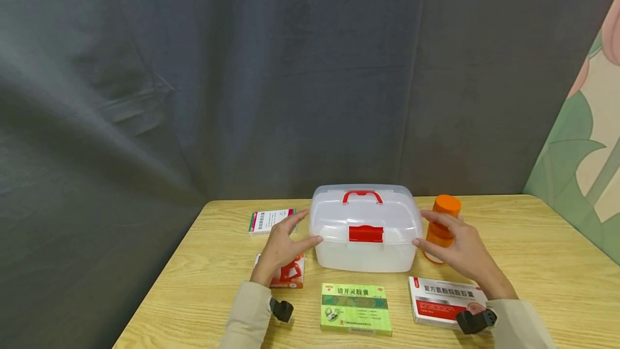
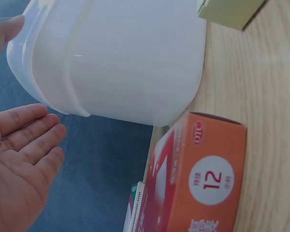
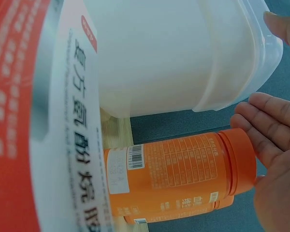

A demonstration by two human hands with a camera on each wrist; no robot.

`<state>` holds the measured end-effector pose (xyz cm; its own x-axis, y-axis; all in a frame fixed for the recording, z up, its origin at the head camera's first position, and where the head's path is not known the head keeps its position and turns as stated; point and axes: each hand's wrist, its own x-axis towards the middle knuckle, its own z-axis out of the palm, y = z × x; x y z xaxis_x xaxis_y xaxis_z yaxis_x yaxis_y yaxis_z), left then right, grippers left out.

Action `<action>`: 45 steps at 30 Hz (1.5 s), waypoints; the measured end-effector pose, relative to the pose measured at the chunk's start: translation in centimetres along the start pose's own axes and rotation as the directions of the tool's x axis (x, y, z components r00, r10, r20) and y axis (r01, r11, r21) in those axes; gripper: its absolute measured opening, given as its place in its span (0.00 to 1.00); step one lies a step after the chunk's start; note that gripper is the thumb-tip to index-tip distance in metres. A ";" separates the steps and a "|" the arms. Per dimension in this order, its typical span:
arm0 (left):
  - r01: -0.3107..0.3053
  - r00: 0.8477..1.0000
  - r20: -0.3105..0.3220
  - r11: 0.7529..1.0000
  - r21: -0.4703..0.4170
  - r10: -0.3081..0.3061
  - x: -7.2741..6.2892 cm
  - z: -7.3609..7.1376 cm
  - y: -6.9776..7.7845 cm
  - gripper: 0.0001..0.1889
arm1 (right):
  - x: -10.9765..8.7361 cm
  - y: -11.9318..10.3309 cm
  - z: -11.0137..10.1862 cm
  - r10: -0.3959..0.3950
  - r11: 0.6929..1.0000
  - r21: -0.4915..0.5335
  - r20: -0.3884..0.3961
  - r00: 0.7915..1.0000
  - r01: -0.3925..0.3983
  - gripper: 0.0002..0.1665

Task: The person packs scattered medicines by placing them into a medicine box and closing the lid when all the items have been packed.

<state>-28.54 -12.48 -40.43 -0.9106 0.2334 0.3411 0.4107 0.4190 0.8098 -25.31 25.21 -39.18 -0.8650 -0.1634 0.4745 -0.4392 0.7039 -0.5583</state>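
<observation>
Grey curtain [image 1: 290, 69] hangs L & behind bench [image 1: 174, 290]. Far L: pink-green box [image 1: 266, 222], flat on bench nr back. Next, L hand [image 1: 280, 245], raised at case's L end; fingers [image 2: 41, 141] straight & close together, thumb spread well away, nothing gripped. Can't tell if it touches. Red box [image 1: 293, 272] below L hand, partly hidden by it. Black cam [image 1: 282, 310] on L wrist, pale sleeve [image 1: 247, 311] below.

Ctr: case [image 1: 365, 216] upright on bench btwn both hands, frosted-clear, lid down; red handle [image 1: 362, 194] on top, red latch [image 1: 366, 234] at front. Green box [image 1: 356, 314] flat on bench in front.

R of ctr: white-red box [image 1: 438, 301] flat, partly under R wrist. 2 orange btls [image 3: 179, 166] stand just beside case, one behind other, partly covered by R hand [image 1: 462, 246]. Its fingers straight, thumb spread, at case's R end; contact unclear. Far R: painted wall [image 1: 576, 149].
</observation>
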 end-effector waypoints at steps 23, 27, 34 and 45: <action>-0.022 1.000 0.015 0.999 -0.044 0.023 0.5 0.6 -0.4 0.41 | 0.4 -0.5 0.1 0.032 0.998 -0.052 0.009 0.999 -0.031 0.40; -0.021 0.999 0.022 0.997 -0.075 0.023 0.5 0.8 -0.3 0.41 | 0.4 -0.5 0.0 0.036 0.997 -0.070 0.007 0.999 -0.035 0.41; -0.012 1.000 0.019 0.995 -0.099 0.014 0.4 1.0 0.0 0.41 | 0.3 -0.8 -0.1 0.053 0.998 -0.042 0.007 0.999 -0.053 0.41; 0.003 1.000 0.010 0.995 -0.099 -0.002 0.3 0.9 0.2 0.43 | 0.4 -1.3 -0.3 0.063 0.997 -0.044 0.006 0.998 -0.062 0.41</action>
<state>-28.73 -11.51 -40.63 -0.9108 0.2411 0.3350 0.4017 0.3307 0.8540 -25.01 24.47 -38.10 -0.8922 -0.1232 0.4345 -0.3733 0.7426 -0.5560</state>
